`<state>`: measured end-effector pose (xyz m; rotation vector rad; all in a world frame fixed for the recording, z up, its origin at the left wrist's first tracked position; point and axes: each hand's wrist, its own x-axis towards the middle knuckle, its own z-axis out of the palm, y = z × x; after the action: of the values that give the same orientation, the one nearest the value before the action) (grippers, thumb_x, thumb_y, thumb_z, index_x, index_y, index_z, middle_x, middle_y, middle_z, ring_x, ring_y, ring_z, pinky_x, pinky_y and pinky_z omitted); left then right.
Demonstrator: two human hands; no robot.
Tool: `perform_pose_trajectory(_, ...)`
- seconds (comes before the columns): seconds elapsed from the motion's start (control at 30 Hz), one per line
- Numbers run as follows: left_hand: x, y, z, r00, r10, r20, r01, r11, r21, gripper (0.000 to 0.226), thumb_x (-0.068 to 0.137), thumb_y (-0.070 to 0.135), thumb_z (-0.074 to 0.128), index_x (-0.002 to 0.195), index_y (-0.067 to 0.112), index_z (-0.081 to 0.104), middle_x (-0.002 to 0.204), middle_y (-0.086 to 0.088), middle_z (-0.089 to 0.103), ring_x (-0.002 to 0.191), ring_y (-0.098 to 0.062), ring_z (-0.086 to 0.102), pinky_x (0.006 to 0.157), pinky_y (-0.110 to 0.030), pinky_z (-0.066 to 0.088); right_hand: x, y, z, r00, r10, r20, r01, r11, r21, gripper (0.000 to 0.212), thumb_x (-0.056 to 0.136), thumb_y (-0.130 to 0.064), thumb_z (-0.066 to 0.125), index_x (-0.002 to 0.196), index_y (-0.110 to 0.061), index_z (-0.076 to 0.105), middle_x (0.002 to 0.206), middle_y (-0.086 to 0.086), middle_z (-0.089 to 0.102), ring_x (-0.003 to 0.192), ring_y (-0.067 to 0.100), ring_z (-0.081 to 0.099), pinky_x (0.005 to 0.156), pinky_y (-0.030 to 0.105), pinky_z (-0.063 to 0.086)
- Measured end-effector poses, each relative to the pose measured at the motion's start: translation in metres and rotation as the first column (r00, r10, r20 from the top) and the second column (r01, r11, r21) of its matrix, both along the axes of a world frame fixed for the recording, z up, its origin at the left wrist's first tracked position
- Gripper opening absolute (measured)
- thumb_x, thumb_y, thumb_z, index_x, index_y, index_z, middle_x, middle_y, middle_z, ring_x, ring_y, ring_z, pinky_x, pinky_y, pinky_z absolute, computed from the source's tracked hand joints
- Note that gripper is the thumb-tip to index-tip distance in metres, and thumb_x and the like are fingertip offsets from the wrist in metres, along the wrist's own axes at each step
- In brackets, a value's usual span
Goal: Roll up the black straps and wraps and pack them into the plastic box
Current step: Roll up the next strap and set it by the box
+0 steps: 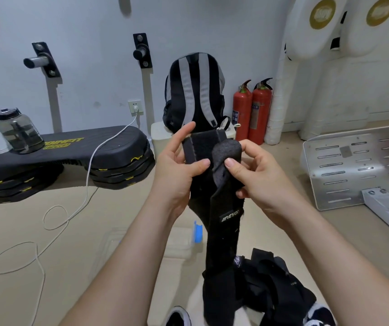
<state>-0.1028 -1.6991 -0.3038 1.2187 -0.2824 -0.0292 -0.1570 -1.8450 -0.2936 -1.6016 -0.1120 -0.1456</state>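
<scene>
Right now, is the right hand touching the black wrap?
Touching. Head view shows the right hand pinching the folded top end of the black wrap, thumb pressed on the fabric.

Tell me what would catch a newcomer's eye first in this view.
At centre, the left hand and right hand hold a black wrap, its top end curled over and its tail hanging toward a pile of black straps at lower right. Behind them a striped backpack stands beside two red fire extinguishers, with a black step platform at left.
</scene>
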Motion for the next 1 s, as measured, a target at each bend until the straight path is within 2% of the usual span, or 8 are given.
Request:
perform_pose_trajectory(0.17,0.001,-0.007,-0.003,0.993,0.113,-0.033,-0.110,0.989,0.098,0.033,0.090,-0.014,0.052,0.086,0.011,0.074,0.083,-0.007,0.073,0.081,-0.021,0.068,0.072,-0.030,0.056,0.000,0.003,0.000,1.000,0.017,0.011,-0.018,0.996,0.087,0.021,0.101,-0.008,0.051,0.095,-0.025,0.061,0.089,0.010,0.072,0.071,0.015,0.058,0.044,0.017,0.035)
perform_pose_trajectory(0.37,-0.002,-0.013,0.001,0.989,-0.038,-0.140,0.057,0.989,0.135,0.029,0.093,-0.002,0.048,0.102,0.004,0.075,0.085,-0.010,0.075,0.074,-0.020,0.071,0.059,-0.027,0.055,0.005,-0.001,-0.002,0.999,-0.010,-0.052,0.016,0.994,0.109,0.024,0.097,-0.004,0.055,0.096,-0.023,0.070,0.079,-0.005,0.072,0.071,0.008,0.060,0.054,0.020,0.037)
perform_pose_trajectory(0.47,-0.005,-0.011,0.005,0.974,-0.121,-0.190,0.135,0.989,0.065,0.031,0.097,0.016,0.051,0.085,0.011,0.079,0.084,-0.007,0.075,0.079,-0.018,0.071,0.076,-0.036,0.058,0.007,0.004,-0.008,0.985,-0.078,-0.151,0.103,0.982,0.161,0.020,0.095,-0.005,0.060,0.098,-0.021,0.072,0.078,-0.007,0.072,0.071,0.007,0.064,0.051,0.018,0.044)
perform_pose_trajectory(0.53,-0.005,-0.010,0.003,0.983,-0.119,-0.143,0.136,0.983,0.119,0.025,0.094,0.023,0.059,0.094,0.005,0.077,0.094,-0.015,0.075,0.087,-0.024,0.071,0.086,-0.043,0.055,0.007,0.007,-0.009,0.977,-0.131,-0.166,0.164,0.966,0.198,0.014,0.093,-0.006,0.064,0.099,-0.017,0.071,0.079,-0.005,0.074,0.071,0.007,0.069,0.050,0.018,0.049)
perform_pose_trajectory(0.6,-0.003,-0.011,-0.001,0.997,-0.043,-0.065,0.055,0.978,0.203,0.020,0.088,0.014,0.069,0.101,0.000,0.074,0.098,-0.019,0.074,0.090,-0.027,0.071,0.085,-0.044,0.056,0.008,0.010,-0.009,0.971,-0.185,-0.153,0.211,0.962,0.176,0.009,0.092,-0.008,0.067,0.099,-0.012,0.069,0.082,0.000,0.076,0.071,0.010,0.072,0.051,0.020,0.052)
perform_pose_trajectory(0.7,-0.001,-0.012,-0.003,0.994,0.111,-0.002,-0.106,0.958,0.266,0.011,0.084,0.006,0.074,0.094,0.005,0.076,0.087,-0.011,0.077,0.082,-0.019,0.073,0.074,-0.031,0.057,0.010,0.009,-0.011,0.959,-0.250,-0.135,0.261,0.963,0.066,0.006,0.090,-0.016,0.072,0.091,-0.011,0.069,0.079,0.006,0.075,0.069,0.011,0.071,0.049,0.021,0.050)
perform_pose_trajectory(0.83,-0.003,-0.009,0.002,0.990,0.142,-0.020,-0.133,0.959,0.249,0.008,0.089,0.014,0.070,0.091,0.011,0.077,0.083,-0.003,0.077,0.081,-0.016,0.073,0.068,-0.027,0.056,0.011,0.006,-0.010,0.965,-0.230,-0.122,0.225,0.973,-0.057,0.009,0.093,-0.020,0.068,0.085,-0.015,0.070,0.064,-0.006,0.070,0.058,0.002,0.065,0.045,0.016,0.046)
perform_pose_trajectory(1.0,0.001,-0.002,0.008,0.988,0.116,-0.102,-0.103,0.988,0.117,0.035,0.084,-0.010,0.064,0.111,0.012,0.072,0.096,-0.005,0.074,0.082,-0.014,0.073,0.067,-0.026,0.057,0.009,0.003,-0.009,0.971,-0.217,-0.097,0.233,0.949,0.211,0.011,0.096,-0.011,0.061,0.089,-0.013,0.068,0.064,-0.006,0.070,0.057,0.006,0.066,0.048,0.018,0.049)
